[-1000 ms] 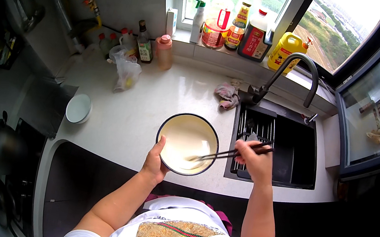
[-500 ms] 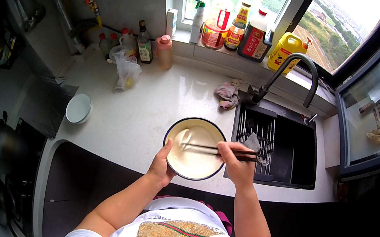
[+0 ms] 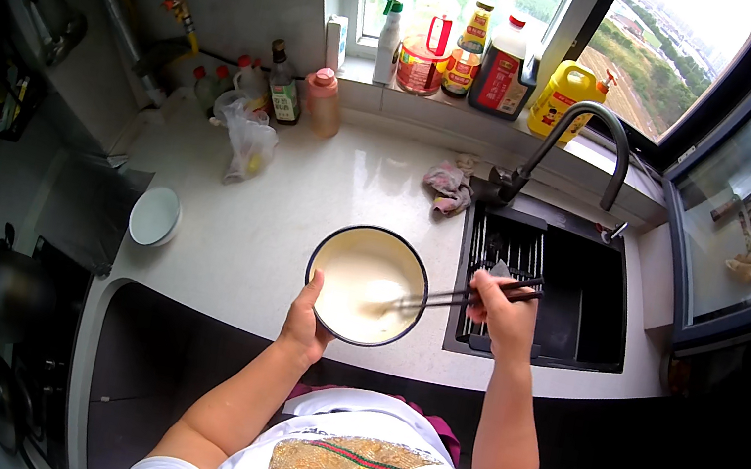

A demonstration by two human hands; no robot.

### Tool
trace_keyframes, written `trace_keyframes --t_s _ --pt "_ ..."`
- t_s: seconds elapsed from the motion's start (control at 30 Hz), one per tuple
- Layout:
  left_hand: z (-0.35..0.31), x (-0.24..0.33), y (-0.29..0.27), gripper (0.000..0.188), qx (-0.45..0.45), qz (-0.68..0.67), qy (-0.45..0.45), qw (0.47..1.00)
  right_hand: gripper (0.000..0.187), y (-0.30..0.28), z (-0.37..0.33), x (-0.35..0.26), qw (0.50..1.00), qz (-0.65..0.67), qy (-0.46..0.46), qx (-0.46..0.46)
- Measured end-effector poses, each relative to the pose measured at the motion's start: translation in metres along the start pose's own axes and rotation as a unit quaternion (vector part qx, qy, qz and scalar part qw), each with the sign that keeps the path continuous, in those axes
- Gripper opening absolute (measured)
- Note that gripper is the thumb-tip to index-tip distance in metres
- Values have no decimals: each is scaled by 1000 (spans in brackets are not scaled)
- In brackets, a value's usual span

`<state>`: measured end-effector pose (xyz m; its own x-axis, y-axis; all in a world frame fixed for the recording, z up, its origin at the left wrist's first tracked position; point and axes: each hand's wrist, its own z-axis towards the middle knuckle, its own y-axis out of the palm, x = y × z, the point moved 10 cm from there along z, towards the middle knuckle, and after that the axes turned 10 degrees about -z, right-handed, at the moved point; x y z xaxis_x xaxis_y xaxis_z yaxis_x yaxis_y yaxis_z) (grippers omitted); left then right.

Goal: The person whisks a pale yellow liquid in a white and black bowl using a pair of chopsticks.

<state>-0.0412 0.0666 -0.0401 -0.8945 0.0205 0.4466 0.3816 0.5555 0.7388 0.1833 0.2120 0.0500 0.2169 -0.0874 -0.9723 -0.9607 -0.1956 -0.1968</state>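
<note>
A round bowl [image 3: 318, 277] with a dark rim and cream-coloured inside stands near the front edge of the counter. Pale, creamy liquid [image 3: 359, 272] fills part of it. My left hand [image 3: 307, 321] grips the bowl's near left side, thumb up over the rim. In my right hand [image 3: 504, 315] is a pair of dark chopsticks [image 3: 455, 299], slanting down to the left across the bowl's right rim. Their tips are blurred by motion where they dip into the liquid. The right hand itself is above the left edge of the sink.
The black sink [image 3: 582, 316] with a metal rack and curved faucet [image 3: 620, 167] lies to the right. A crumpled cloth [image 3: 449, 189] sits behind the bowl. A white bowl [image 3: 156, 216] stands at left. Several bottles and a plastic bag [image 3: 250, 147] line the back; a stove is far left.
The bowl has shifted slightly left with my left hand. My right hand has moved right, and the chopstick tips have gone from the bowl's left part to its right part.
</note>
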Motion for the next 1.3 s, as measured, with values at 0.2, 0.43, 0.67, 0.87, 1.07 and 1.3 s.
trace_keyframes --t_s 0.2,0.43,0.67,0.87,1.07,1.3 --pt "2 -7 5 58 -14 -5 4 1000 15 47 -22 1 992 32 61 -109" --pt "7 -19 0 60 -6 15 -10 1000 17 27 -13 -5 995 37 -97 9" --pt "1 -3 1 59 13 15 0 1000 17 3 4 2 999 26 -33 28" --pt "6 -6 -2 58 -10 -6 9 1000 19 36 -17 -4 995 -17 37 -93" --pt "4 -15 5 58 13 10 -4 1000 13 30 -11 -7 992 31 -118 19" --pt "6 -3 7 58 -1 3 7 1000 14 5 5 3 998 36 -37 40"
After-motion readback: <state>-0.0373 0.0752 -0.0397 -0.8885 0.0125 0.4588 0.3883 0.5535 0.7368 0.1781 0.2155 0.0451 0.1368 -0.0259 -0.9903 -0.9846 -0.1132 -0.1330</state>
